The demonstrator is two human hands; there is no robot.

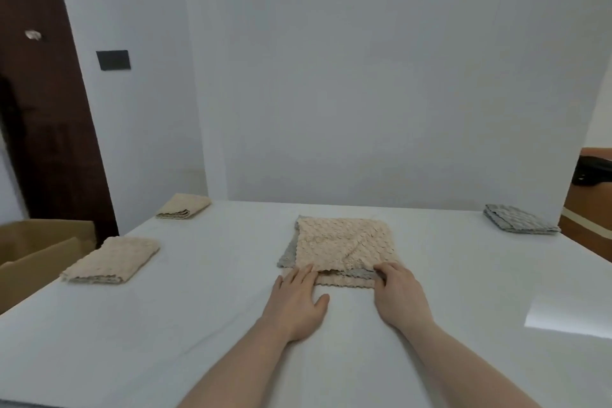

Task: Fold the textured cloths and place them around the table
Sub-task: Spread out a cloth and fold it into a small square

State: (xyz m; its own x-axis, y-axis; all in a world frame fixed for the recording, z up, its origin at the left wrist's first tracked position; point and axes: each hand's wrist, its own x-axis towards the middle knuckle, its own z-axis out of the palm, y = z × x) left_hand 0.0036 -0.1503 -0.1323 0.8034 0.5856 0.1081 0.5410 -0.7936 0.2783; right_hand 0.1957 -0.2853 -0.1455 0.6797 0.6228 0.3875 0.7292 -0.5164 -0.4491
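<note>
We are looking across the white bench (331, 358), the biggest thing here, running away toward twelve o'clock to a pale wall. At its centre the beige cloth (344, 247) is lying partly folded, a grey underside showing along its nine o'clock edge; its long axis is running from six to twelve o'clock, its near edge facing us. At nine o'clock a folded beige cloth (112, 260) is lying with its long axis slanting toward one o'clock; at eleven o'clock a smaller folded beige cloth (183, 206) is resting by the corner. At two o'clock a folded grey cloth (520, 219) is sitting by the far edge. Our left hand (298, 301) is pressing flat, fingers spread, fingertips touching the near edge, gripping nothing. Our right hand (397, 291) is curling over the near right corner, fingers pinching the fabric.
</note>
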